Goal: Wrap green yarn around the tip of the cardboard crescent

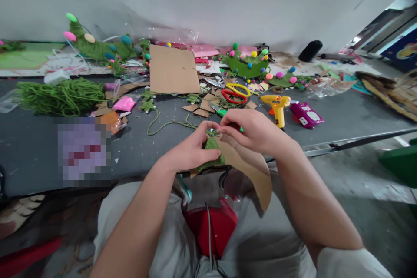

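A curved piece of brown cardboard (256, 171), like a crescent, is tilted over the table's front edge above my lap. Green yarn (212, 147) is wound round its left part; the right part is bare. My left hand (187, 150) grips the wrapped part, thumb in front and fingers behind. At the top edge of the cardboard, the fingers of my right hand (252, 130) are pinched together at the yarn, close to my left fingertips. A loose green strand (166, 129) runs left from there across the dark table.
A yarn heap (61, 95) lies left. Behind my hands are cardboard scraps (205, 106), scissors (236, 93) and a square cardboard sheet (174, 69). A yellow glue gun (276, 106) and purple box (306, 115) lie right. Decorated green crescents (247, 67) sit by the wall.
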Tool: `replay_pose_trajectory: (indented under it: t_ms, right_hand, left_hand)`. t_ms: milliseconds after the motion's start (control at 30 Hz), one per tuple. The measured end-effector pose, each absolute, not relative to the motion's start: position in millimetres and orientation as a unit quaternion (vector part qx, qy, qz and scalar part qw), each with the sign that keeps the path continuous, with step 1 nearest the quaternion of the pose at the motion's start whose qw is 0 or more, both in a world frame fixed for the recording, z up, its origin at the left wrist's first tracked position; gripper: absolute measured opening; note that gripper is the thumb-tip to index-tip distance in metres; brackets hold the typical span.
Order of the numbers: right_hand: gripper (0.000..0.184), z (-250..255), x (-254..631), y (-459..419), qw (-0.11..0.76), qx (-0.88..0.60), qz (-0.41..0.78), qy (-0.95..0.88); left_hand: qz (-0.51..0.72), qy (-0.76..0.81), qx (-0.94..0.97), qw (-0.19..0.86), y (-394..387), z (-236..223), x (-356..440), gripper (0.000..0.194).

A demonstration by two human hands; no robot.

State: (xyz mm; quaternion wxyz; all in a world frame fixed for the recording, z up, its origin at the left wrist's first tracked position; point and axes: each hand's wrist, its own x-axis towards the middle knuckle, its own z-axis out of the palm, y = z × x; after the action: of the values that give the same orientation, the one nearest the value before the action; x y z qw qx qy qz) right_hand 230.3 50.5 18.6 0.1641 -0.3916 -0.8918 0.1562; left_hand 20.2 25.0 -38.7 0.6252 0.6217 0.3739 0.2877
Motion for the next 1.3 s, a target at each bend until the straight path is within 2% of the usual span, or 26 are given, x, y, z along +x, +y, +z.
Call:
replay_pose_trajectory:
  t_ms: [133,333,467,667,1000,1300]
  right_hand:
    - [0.019,24,225,38,0.147,-0.404,0.124,-0.894]
    - [0.018,26,222,21,0.139,-0.45,0.08,-0.878]
    - [0.016,27,221,14,0.129,-0.511,0.065,-0.848]
    - [0.017,22,222,15,0.181,-0.573,0.114,-0.791]
    - [0.016,7,218,20,0.254,-0.55,0.236,-0.76]
    - [0.017,-11,217,32,0.328,-0.519,0.301,-0.73]
  left_hand:
    - [0.351,0.413,0.59,0.598,26,-36,24,0.047]
    - [0.469,0.426,0.519,0.574,31,-32,29,0.056]
    - [0.543,0.433,0.488,0.528,35,-36,29,0.052]
    - [0.591,0.448,0.479,0.47,38,-39,27,0.048]
    - [0.633,0.448,0.473,0.418,37,-42,28,0.043]
    - [0.642,0.393,0.434,0.495,38,-41,28,0.046]
